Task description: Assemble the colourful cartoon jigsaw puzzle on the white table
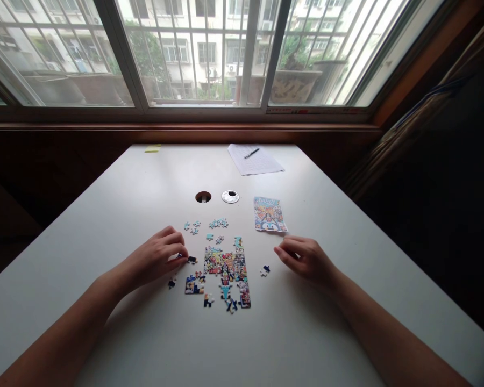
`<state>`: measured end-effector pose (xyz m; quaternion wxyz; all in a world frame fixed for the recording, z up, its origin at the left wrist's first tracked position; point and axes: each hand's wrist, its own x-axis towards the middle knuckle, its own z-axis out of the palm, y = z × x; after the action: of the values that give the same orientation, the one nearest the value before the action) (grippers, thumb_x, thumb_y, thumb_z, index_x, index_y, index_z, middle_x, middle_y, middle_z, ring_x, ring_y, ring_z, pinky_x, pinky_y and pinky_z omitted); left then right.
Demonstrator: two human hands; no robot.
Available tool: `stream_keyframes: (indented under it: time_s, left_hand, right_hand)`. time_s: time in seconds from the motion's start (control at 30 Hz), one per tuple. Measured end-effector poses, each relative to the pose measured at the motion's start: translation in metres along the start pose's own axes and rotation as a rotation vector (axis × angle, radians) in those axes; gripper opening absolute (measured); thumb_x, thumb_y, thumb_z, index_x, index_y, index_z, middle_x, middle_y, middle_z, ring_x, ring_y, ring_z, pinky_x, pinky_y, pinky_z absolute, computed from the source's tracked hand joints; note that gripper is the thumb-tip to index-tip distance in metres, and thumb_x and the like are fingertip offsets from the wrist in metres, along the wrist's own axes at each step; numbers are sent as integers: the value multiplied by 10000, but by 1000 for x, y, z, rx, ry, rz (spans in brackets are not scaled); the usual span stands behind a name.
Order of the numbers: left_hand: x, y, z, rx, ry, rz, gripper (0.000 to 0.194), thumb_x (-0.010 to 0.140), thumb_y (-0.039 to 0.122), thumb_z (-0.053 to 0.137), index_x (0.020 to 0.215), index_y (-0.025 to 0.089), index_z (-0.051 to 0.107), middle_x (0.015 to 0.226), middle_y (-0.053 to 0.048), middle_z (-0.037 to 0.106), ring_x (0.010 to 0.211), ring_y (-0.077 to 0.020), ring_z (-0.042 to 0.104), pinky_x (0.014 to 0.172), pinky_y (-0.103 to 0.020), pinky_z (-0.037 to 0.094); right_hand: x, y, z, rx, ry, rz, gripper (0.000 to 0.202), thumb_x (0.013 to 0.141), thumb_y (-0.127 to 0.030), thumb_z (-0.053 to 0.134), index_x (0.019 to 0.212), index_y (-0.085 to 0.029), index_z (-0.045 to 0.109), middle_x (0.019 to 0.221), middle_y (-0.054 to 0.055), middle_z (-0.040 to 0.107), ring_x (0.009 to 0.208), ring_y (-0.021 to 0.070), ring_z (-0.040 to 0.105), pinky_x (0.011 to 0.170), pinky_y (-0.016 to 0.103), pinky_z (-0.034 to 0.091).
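Note:
A partly joined jigsaw puzzle (226,263) of colourful cartoon figures lies on the white table, with gaps in its lower part. To its left, my left hand (165,251) is closed, thumb and fingertips pinched at a dark jigsaw piece (192,259). Another loose piece (172,283) is below that hand. My right hand (304,258) rests on the right with curled fingers, and nothing shows in them. Between it and the puzzle lies a dark-and-white piece (265,270). Several light blue pieces (218,223) are scattered above the puzzle.
A printed picture card (270,214) lies beyond my right hand. Farther back are a round cable hole (203,197), a silver cap (230,196), paper sheets (256,163) with a pen (251,153), and a yellow strip (152,148). A barred window (205,54) stands behind the table.

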<state>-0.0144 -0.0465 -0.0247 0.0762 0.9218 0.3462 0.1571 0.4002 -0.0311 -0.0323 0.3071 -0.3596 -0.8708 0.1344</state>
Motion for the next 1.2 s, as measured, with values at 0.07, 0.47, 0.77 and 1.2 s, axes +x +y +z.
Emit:
stream_keyframes:
  time_s: [0.07, 0.47, 0.77, 1.2]
  left_hand:
    - [0, 0, 0, -3, 0, -2, 103, 960, 248, 600, 916, 219, 688, 941, -54, 645, 925, -205, 525, 786, -319, 456]
    - [-1, -4, 2, -2, 17, 10, 102, 958, 261, 607, 936, 220, 698, 944, -59, 646, 926, -205, 531, 780, -319, 460]
    - [1, -2, 0, -27, 27, 26, 114, 956, 254, 603, 929, 220, 709, 932, -63, 653, 918, -203, 547, 774, -312, 465]
    - [3, 5, -1, -44, 22, 52, 76, 959, 238, 609, 960, 230, 685, 950, -52, 637, 946, -203, 525, 766, -310, 470]
  right_hand:
    - [0, -3, 0, -2, -16, -14, 297, 968, -272, 530, 681, -198, 554, 621, -22, 456, 534, 111, 389, 543, 260, 324]
    - [1, -57, 8, 37, -266, -181, 171, 962, -245, 521, 905, -209, 678, 653, -3, 554, 570, 127, 452, 585, 287, 335]
    - [-2, -86, 22, -31, -452, -280, 298, 939, -239, 534, 1209, -262, 655, 863, 31, 738, 711, 155, 634, 627, 299, 378]
    - [-1, -93, 20, -16, -534, -331, 312, 934, -252, 514, 1203, -265, 672, 800, 22, 718, 693, 163, 610, 629, 306, 363]
